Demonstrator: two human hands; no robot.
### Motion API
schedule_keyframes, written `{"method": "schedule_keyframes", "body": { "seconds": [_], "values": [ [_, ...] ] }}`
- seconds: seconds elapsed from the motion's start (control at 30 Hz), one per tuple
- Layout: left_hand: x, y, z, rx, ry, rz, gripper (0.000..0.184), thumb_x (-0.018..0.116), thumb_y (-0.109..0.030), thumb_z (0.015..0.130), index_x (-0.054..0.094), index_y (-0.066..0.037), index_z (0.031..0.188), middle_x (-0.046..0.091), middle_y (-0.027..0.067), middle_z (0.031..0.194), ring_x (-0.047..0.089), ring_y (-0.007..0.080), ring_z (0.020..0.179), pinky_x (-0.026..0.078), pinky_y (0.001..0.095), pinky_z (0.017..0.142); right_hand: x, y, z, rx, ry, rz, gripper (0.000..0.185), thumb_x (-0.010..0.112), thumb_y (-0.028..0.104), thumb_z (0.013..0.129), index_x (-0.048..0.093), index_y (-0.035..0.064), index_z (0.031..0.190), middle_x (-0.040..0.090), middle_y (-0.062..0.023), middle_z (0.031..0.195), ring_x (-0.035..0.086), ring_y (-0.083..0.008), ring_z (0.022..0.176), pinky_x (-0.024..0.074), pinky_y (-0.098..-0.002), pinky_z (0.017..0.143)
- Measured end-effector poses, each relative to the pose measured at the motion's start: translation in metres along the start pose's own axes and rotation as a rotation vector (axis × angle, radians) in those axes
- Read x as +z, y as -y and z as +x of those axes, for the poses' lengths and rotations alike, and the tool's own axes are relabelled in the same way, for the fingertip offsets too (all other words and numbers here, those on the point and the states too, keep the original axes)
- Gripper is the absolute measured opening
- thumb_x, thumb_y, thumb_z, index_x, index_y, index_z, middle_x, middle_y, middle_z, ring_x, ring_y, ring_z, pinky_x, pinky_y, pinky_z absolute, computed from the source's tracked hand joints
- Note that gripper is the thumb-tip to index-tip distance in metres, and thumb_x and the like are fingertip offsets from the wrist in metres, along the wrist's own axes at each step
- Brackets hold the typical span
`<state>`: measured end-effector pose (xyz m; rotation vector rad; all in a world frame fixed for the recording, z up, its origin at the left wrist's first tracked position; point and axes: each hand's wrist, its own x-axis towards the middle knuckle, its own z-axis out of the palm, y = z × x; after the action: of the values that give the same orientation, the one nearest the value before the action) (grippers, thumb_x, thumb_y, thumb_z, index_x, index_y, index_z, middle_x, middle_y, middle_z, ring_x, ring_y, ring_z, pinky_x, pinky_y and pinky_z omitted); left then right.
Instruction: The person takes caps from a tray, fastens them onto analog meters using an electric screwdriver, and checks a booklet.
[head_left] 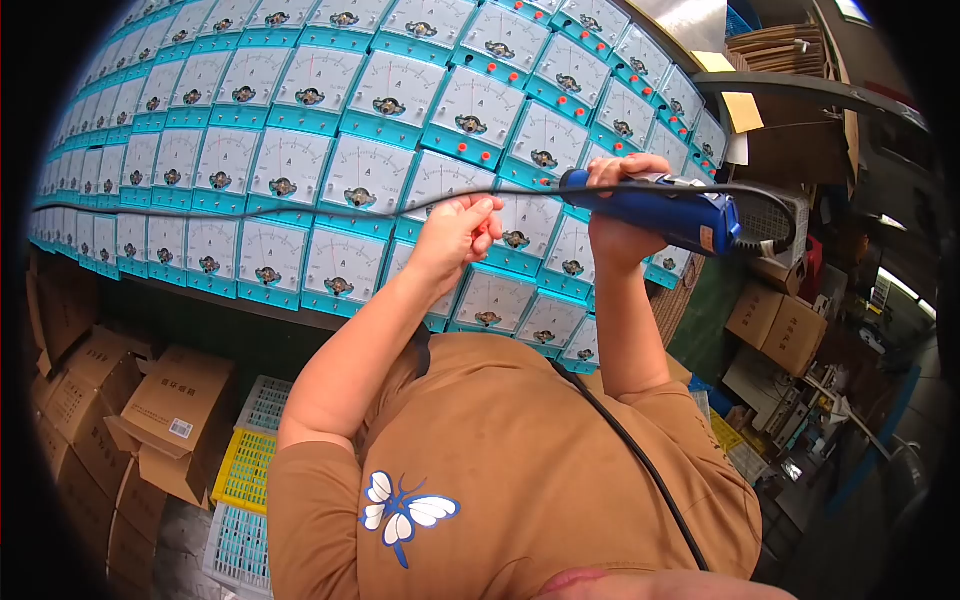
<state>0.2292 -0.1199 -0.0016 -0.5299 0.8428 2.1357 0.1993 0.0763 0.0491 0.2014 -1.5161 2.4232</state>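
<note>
My right hand [625, 215] is wrapped round a blue electric screwdriver [680, 215], its narrow end pointing left over the meters. A black cord leaves its rear end, loops back and stretches left across the panel meters [360, 170]. My left hand [462, 235] is closed, thumb against the curled fingers, just below the cord and above the meters. Whatever it holds, if anything, is too small to make out. The meters have white dial faces in turquoise housings and lie in tight rows. Red and black terminals [485, 155] are fitted on several toward the right.
Cardboard boxes [185, 405] and plastic crates [245, 470] stand on the floor at lower left. More cartons [780, 325] are at the right. A dark rail [800, 88] with yellow paper notes [743, 112] runs at upper right. A black cable [640, 455] hangs across my brown shirt.
</note>
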Motion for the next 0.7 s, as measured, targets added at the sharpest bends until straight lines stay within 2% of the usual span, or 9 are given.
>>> {"method": "schedule_keyframes", "body": {
  "seconds": [0.17, 0.2, 0.3, 0.37, 0.43, 0.47, 0.5, 0.57, 0.7],
  "values": [
    [0.001, 0.002, -0.004, 0.024, 0.016, 0.041, 0.019, 0.05, -0.017, 0.096, 0.06, -0.001, 0.1, 0.057, -0.0002, 0.07, 0.042, -0.0003, 0.049, 0.028, 0.015, 0.04, -0.009, -0.023, -0.001, 0.01, 0.028, 0.044, 0.051, 0.038, 0.053, 0.088, 0.052, 0.0041, 0.09, 0.058, -0.0109, 0.067, 0.055, -0.023, 0.064, 0.0405, -0.0378, 0.076],
    [0.003, 0.0, -0.005, 0.031, 0.004, 0.051, 0.02, 0.051, -0.017, 0.096, 0.061, -0.001, 0.101, 0.057, -0.0007, 0.07, 0.042, -0.0003, 0.049, 0.028, 0.0152, 0.04, -0.007, -0.023, -0.001, 0.011, 0.052, 0.019, 0.058, 0.038, 0.059, 0.089, 0.051, 0.003, 0.087, 0.058, -0.0113, 0.07, 0.056, -0.0215, 0.063, 0.0432, -0.034, 0.066],
    [0.007, -0.004, -0.005, 0.03, 0.051, 0.043, 0.022, 0.051, -0.018, 0.095, 0.062, -0.001, 0.104, 0.055, -0.0019, 0.07, 0.04, -0.0003, 0.049, 0.028, 0.0151, 0.039, 0.008, -0.023, -0.007, 0.083, 0.129, 0.022, 0.057, 0.038, 0.057, 0.091, 0.052, 0.0021, 0.086, 0.058, -0.0122, 0.07, 0.057, -0.0205, 0.063, 0.0439, -0.032, 0.063],
    [0.009, -0.003, -0.003, 0.009, 0.089, 0.032, 0.02, 0.051, -0.018, 0.095, 0.062, -0.002, 0.101, 0.055, -0.002, 0.07, 0.04, -0.0004, 0.049, 0.028, 0.0149, 0.039, 0.015, -0.022, -0.012, 0.102, 0.092, 0.064, 0.048, 0.048, 0.047, 0.09, 0.053, -0.0002, 0.084, 0.058, -0.0133, 0.07, 0.057, -0.0201, 0.064, 0.0453, -0.0302, 0.062],
    [0.009, -0.002, -0.001, -0.008, 0.08, 0.019, 0.018, 0.051, -0.018, 0.096, 0.06, -0.003, 0.098, 0.055, -0.0018, 0.07, 0.04, -0.0002, 0.048, 0.027, 0.015, 0.039, 0.016, -0.023, -0.01, -0.025, 0.068, -0.049, 0.047, 0.049, 0.047, 0.088, 0.052, 0.0001, 0.087, 0.058, -0.0134, 0.069, 0.057, -0.0222, 0.065, 0.0457, -0.032, 0.062],
    [0.01, -0.001, -0.001, -0.016, 0.053, 0.012, 0.017, 0.051, -0.018, 0.095, 0.059, -0.003, 0.096, 0.055, -0.0016, 0.069, 0.04, 0.0001, 0.048, 0.027, 0.0151, 0.039, 0.008, -0.023, -0.004, -0.056, 0.063, 0.06, 0.05, 0.047, 0.051, 0.087, 0.052, 0.0003, 0.09, 0.057, -0.0133, 0.068, 0.057, -0.0236, 0.065, 0.0458, -0.0347, 0.064],
    [0.011, -0.001, -0.001, -0.026, 0.028, 0.005, 0.016, 0.051, -0.018, 0.095, 0.058, -0.003, 0.094, 0.055, -0.0014, 0.069, 0.039, 0.0003, 0.048, 0.027, 0.0153, 0.039, -0.001, -0.019, 0.0, -0.005, -0.009, 0.044, 0.06, 0.039, 0.06, 0.085, 0.053, 0.0025, 0.091, 0.056, -0.012, 0.068, 0.053, -0.0239, 0.064, 0.0407, -0.0374, 0.073],
    [0.009, -0.001, 0.0, -0.048, 0.032, -0.058, 0.015, 0.052, -0.018, 0.095, 0.057, -0.004, 0.091, 0.055, -0.0008, 0.067, 0.039, 0.001, 0.046, 0.026, 0.0158, 0.038, -0.021, -0.003, 0.01, 0.031, -0.064, 0.204, 0.048, 0.045, 0.049, 0.087, 0.053, 0.0026, 0.094, 0.056, -0.012, 0.067, 0.054, -0.0222, 0.063, 0.0426, -0.0387, 0.072],
    [0.02, 0.003, 0.007, -0.081, 0.082, -0.11, 0.017, 0.053, -0.021, 0.095, 0.055, -0.004, 0.093, 0.055, 0.0, 0.065, 0.038, 0.0011, 0.043, 0.026, 0.0146, 0.037, -0.014, 0.038, 0.007, 0.146, 0.018, 0.479, 0.046, 0.043, 0.049, 0.088, 0.056, 0.0047, 0.095, 0.054, -0.008, 0.064, 0.053, -0.0206, 0.063, 0.04, -0.0378, 0.076]
  ]
}}
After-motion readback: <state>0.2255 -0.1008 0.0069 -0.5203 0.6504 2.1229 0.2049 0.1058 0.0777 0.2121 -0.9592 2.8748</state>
